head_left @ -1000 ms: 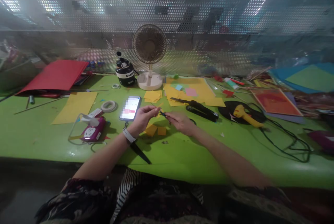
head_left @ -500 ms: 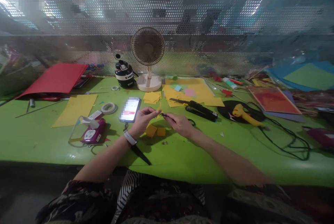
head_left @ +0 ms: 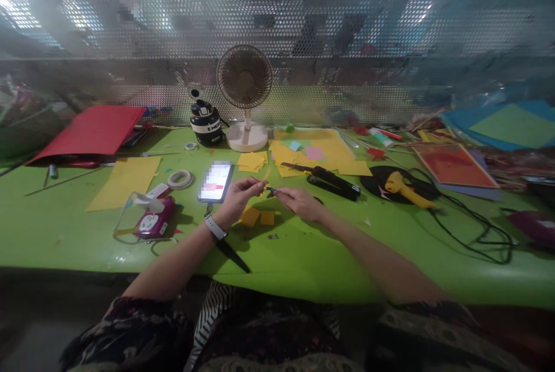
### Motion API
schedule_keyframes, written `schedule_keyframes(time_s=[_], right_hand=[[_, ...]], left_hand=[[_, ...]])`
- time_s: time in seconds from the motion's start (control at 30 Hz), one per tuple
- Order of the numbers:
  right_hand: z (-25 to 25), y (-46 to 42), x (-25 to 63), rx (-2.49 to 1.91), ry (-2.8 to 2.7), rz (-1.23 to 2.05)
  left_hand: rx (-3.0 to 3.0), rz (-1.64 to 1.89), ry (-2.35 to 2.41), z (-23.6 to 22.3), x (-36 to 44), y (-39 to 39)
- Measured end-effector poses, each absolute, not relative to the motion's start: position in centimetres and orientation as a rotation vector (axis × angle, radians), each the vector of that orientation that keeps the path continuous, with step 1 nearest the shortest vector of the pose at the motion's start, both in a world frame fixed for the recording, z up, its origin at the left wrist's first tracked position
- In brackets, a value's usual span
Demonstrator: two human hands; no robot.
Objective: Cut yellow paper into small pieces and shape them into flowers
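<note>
My left hand (head_left: 239, 197), with a white watch on its wrist, is closed in a pinch on a thin yellow paper strip (head_left: 267, 173) that sticks up past the fingertips. Opposite it, my right hand (head_left: 300, 203) is closed around a slim dark tool (head_left: 271, 190), mostly hidden by the fingers. The tool's tip meets the strip between the two hands. Small orange paper squares (head_left: 267, 218) lie on the green table just below. Behind the hands is a stack of yellow paper pieces (head_left: 252, 161).
A phone (head_left: 215, 181) lies left of my hands, near a tape roll (head_left: 180, 179) and a purple power socket (head_left: 156, 218). A fan (head_left: 247, 136) stands behind. Rightward are a black hair straightener (head_left: 333, 183) and a yellow glue gun (head_left: 407, 190) with its cable.
My right hand has turned slightly around the dark tool, and less of the yellow strip shows above my left fingers. Both hands stay in nearly the same place.
</note>
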State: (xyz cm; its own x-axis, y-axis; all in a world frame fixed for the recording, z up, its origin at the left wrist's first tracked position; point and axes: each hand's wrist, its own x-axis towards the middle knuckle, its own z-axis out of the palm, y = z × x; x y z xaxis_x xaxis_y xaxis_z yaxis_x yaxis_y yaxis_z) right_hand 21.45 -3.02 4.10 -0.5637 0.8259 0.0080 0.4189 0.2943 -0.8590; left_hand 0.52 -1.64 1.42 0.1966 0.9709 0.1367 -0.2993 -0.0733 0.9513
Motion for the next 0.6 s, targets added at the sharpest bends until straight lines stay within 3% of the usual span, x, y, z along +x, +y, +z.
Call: schedule_keyframes(time_s=[0.1,0.33,0.6], right_hand=[[3.9,-3.1,21.3,-1.099,-2.123,1.218],[2.8,-3.4,20.6,-1.122,-2.143,0.681],[2.9,-3.1,20.9,-1.055,-2.153,0.807]], left_hand=[[1.124,1.252,0.778,1.4,0.7,-1.6],[1.175,1.319,0.834,1.8,1.0,-2.1],[1.231,1.312,0.798,1.5,0.8,-1.9]])
